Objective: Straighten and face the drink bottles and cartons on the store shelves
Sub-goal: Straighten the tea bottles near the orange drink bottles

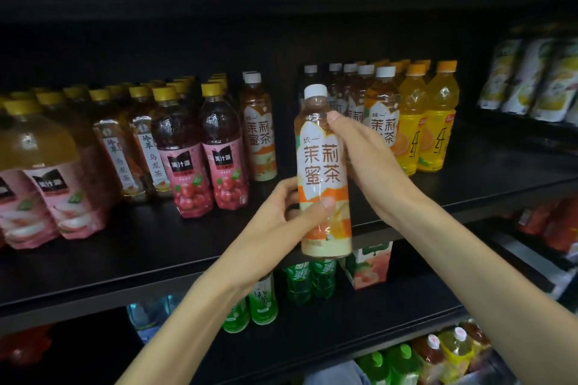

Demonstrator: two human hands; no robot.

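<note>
A jasmine honey tea bottle (322,166) with a white cap and an orange-and-white label is held upright in front of the black shelf (156,247), label facing me. My left hand (281,216) grips its lower part, thumb across the front. My right hand (362,153) wraps round its upper right side, thumb near the shoulder. More of the same tea stands behind: one bottle (258,131) to the left and a row (380,109) to the right, with an open gap between them.
On the same shelf stand pink-labelled juice bottles (226,150), oolong tea bottles (150,150), large pink packs (47,184) at left and yellow orange-drink bottles (438,125) at right. The shelf below holds green tea bottles (264,300) and a peach carton (370,266).
</note>
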